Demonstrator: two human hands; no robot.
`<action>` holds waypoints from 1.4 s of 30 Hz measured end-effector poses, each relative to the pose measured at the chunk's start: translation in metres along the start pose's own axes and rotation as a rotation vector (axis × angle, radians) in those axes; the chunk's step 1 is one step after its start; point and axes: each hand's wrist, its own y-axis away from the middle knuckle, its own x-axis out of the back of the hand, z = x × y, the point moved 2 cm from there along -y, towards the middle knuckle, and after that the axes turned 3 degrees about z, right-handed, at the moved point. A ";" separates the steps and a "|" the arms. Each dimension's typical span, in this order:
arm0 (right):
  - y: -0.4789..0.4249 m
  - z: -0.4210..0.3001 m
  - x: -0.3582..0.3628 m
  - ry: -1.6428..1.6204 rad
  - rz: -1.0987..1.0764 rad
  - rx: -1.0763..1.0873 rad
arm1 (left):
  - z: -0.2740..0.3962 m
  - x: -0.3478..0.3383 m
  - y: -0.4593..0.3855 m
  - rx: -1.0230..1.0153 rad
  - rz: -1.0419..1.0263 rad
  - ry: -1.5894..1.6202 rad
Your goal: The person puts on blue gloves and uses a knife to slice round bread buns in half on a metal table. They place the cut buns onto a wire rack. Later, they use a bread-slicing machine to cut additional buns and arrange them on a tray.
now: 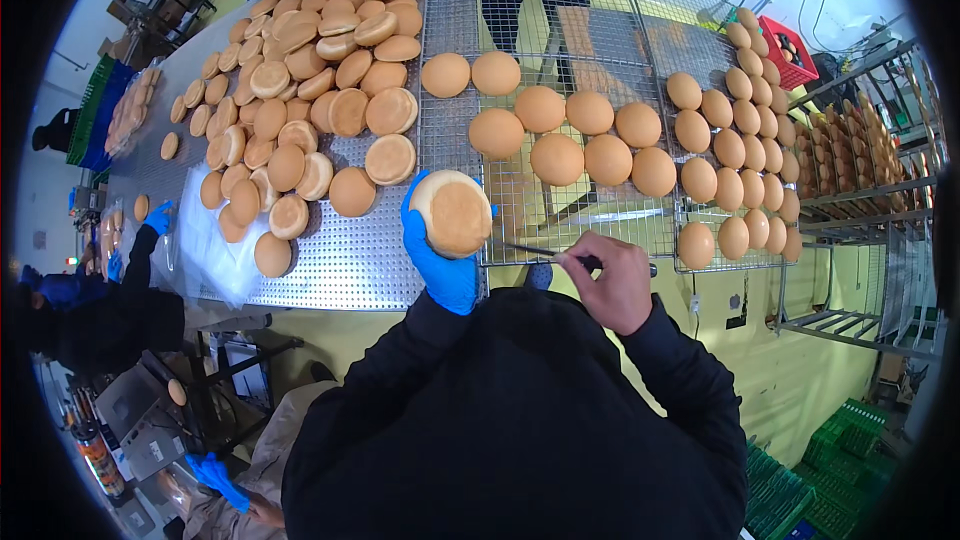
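Observation:
My left hand (442,255), in a blue glove, holds a round bread bun (451,214) with its pale side and browned flat face up. Just right of the bun, my bare right hand (609,277) grips the dark handle of a thin-bladed tool (529,248), likely a knife; its blade points left, towards the bun. Beyond my hands, rows of buns (555,160) lie brown side up on wire cooling racks (517,236). To the left, a heap of buns (300,67) covers part of a perforated metal table (337,270), some with their pale sides showing.
A clear plastic bag (225,240) lies at the table's near left. Co-workers' gloved hands (159,217) are at the left. Racks of buns (847,157) and a red crate (787,52) stand at the right; green crates (847,450) are stacked at the lower right.

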 end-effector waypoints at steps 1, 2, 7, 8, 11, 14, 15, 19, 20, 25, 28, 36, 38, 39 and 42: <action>0.000 -0.001 -0.001 -0.044 -0.060 0.085 | -0.001 0.000 0.000 -0.021 -0.007 -0.066; 0.001 0.002 0.000 0.000 0.011 -0.011 | -0.001 -0.001 0.001 -0.055 0.002 -0.129; -0.017 0.004 0.010 0.018 0.019 0.108 | 0.010 -0.011 0.005 0.057 -0.089 -0.181; -0.020 0.002 0.013 0.003 -0.055 0.179 | 0.017 -0.015 0.007 -0.066 -0.182 -0.492; -0.045 0.017 0.033 0.139 0.182 -0.267 | 0.029 -0.019 0.003 0.504 -0.183 -0.115; -0.042 0.005 0.032 -0.068 0.069 0.155 | 0.033 -0.022 0.006 0.589 -0.290 -0.187; -0.037 0.000 0.030 -0.160 -0.001 0.343 | 0.032 -0.020 0.005 0.565 -0.283 -0.333; -0.028 0.011 0.026 0.132 0.137 0.012 | 0.028 -0.015 0.008 0.322 -0.409 -0.558; -0.027 0.016 0.025 -0.021 0.123 -0.092 | 0.027 -0.011 0.009 0.361 -0.407 -0.511; -0.026 0.024 0.024 -0.017 0.010 0.125 | 0.023 -0.001 -0.002 0.232 -0.733 -0.788; -0.022 0.028 0.022 -0.008 -0.003 0.053 | 0.016 0.002 -0.008 0.321 -0.661 -0.516; -0.015 0.018 0.019 -0.091 -0.084 0.211 | 0.013 -0.001 -0.006 0.112 -0.579 -0.690; -0.015 0.020 0.022 0.056 -0.016 0.004 | 0.010 0.003 -0.006 0.263 -0.493 -0.647; -0.015 0.021 0.024 0.124 0.040 -0.078 | 0.007 0.005 -0.005 0.377 -0.447 -0.529; -0.014 0.018 0.025 -0.006 -0.054 0.017 | 0.004 0.011 -0.004 0.299 -0.450 -0.629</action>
